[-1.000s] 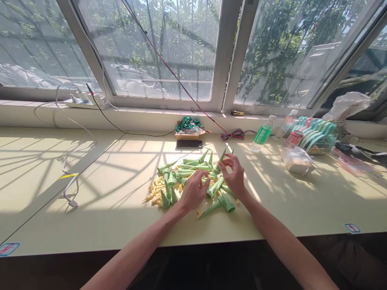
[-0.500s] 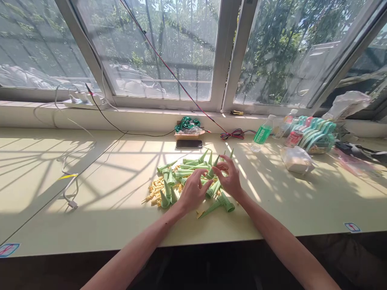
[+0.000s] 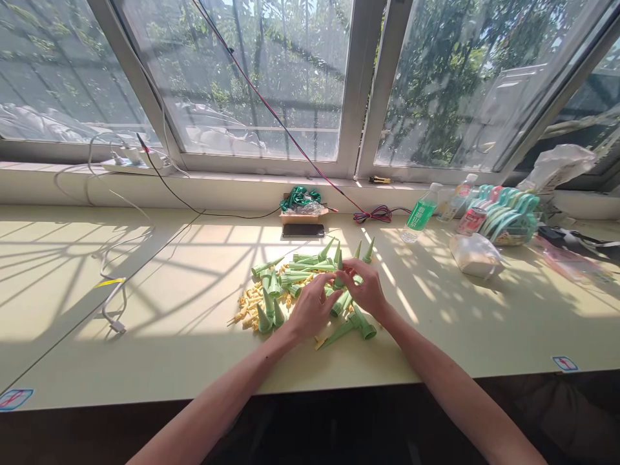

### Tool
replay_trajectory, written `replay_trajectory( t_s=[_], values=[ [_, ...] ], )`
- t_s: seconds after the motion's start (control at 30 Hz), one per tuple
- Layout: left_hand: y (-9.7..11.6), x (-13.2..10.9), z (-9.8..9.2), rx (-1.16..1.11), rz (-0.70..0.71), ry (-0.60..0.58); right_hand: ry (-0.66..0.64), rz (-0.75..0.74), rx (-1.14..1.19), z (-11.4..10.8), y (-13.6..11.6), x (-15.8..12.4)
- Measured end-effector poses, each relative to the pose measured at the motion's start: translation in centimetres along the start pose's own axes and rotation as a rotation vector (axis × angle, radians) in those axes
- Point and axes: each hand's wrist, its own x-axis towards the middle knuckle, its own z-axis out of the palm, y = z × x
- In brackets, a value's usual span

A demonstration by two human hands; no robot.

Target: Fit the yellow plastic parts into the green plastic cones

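A green plastic spike [image 3: 339, 263] stands point up between my two hands, above the pile. My right hand [image 3: 367, 287] grips it from the right with bent fingers. From the left, my left hand [image 3: 312, 305] closes on its lower end; the fingertips are partly hidden. Around them lie several more green spikes [image 3: 293, 279], some flat and some upright on their wide ends. Small yellow plastic pieces [image 3: 249, 307] are heaped left of my left hand. Nearer the table edge, a green spike with a side branch [image 3: 356, 325] lies beside a yellow bit.
Behind the pile are a black phone [image 3: 303, 230] and a small box with green cords [image 3: 301, 205]. A green-labelled bottle [image 3: 420, 216], a can [image 3: 471, 221], a white packet [image 3: 477, 256] and a pastel rack [image 3: 511, 216] stand right. A white cable [image 3: 116, 303] lies left.
My right fingers have come down and left around the green spike, which is now more upright. My left hand has barely moved. A standing spike behind my right hand shows more fully.
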Motion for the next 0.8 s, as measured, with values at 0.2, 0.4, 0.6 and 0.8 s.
replay_trajectory(
  t_s=[0.2,0.4,0.6,0.8],
  values=[
    [0.06,0.03,-0.02,-0.034,0.015,-0.003,-0.012,0.055,0.072,-0.13,-0.32,0.03],
    [0.14,0.08,-0.17,-0.109,-0.011,-0.039,-0.008,0.177,0.186,-0.04,-0.1,-0.1],
    [0.44,0.19,-0.24,-0.169,-0.064,-0.046,0.031,0.299,0.275,0.13,-0.16,-0.04],
    [0.67,0.21,-0.47,-0.194,-0.089,-0.051,0.027,0.345,0.294,0.23,-0.3,-0.03]
  ],
)
